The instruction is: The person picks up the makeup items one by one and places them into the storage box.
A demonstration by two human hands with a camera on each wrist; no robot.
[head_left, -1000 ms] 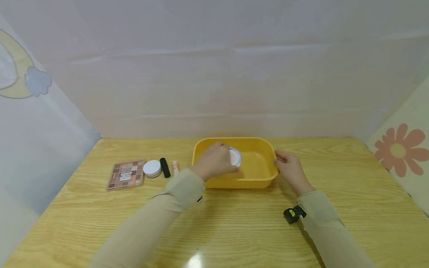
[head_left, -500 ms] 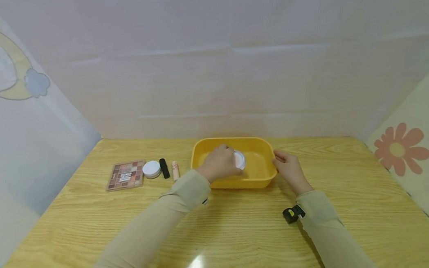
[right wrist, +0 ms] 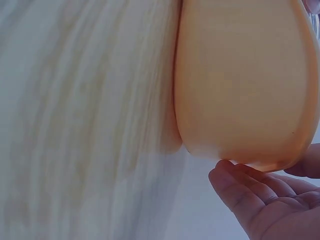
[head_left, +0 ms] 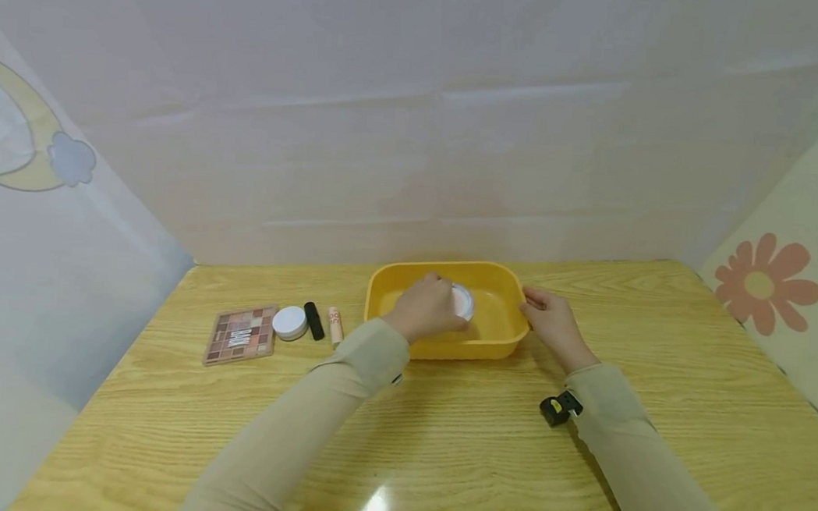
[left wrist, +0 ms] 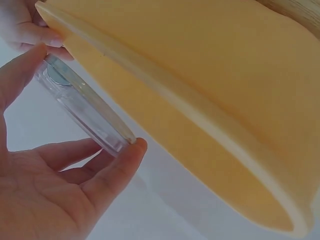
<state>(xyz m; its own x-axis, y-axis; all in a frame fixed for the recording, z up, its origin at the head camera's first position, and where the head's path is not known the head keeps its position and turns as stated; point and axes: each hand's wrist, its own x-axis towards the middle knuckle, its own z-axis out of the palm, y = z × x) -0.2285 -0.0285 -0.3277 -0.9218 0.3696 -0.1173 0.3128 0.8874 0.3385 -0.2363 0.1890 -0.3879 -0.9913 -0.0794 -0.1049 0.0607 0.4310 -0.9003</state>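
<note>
In the head view, my left hand [head_left: 423, 309] reaches over the yellow plastic basin [head_left: 459, 350]. It pinches a round, clear-cased cosmetic compact [head_left: 461, 302] with a pale pinkish face. The left wrist view shows this compact [left wrist: 87, 107] tilted on edge near the basin's rim [left wrist: 165, 82], with the thumb at one end and fingertips at the other. At the basin's right end, my right hand [head_left: 552, 323] grips the rim. The right wrist view has those fingers [right wrist: 240, 192] against the basin's outer wall [right wrist: 245, 85] and the thumb at its edge.
Left of the basin lie an eyeshadow palette [head_left: 241, 336], a round white jar [head_left: 290, 323], a black lipstick-like tube [head_left: 313, 321] and a pale printed tube [head_left: 335, 327]. Behind the wooden table [head_left: 467, 447] rises a pale cloth wall [head_left: 414, 170].
My left hand has shifted a little to the right over the basin, carrying the compact with it. The right hand and the cosmetics on the left stay in place.
</note>
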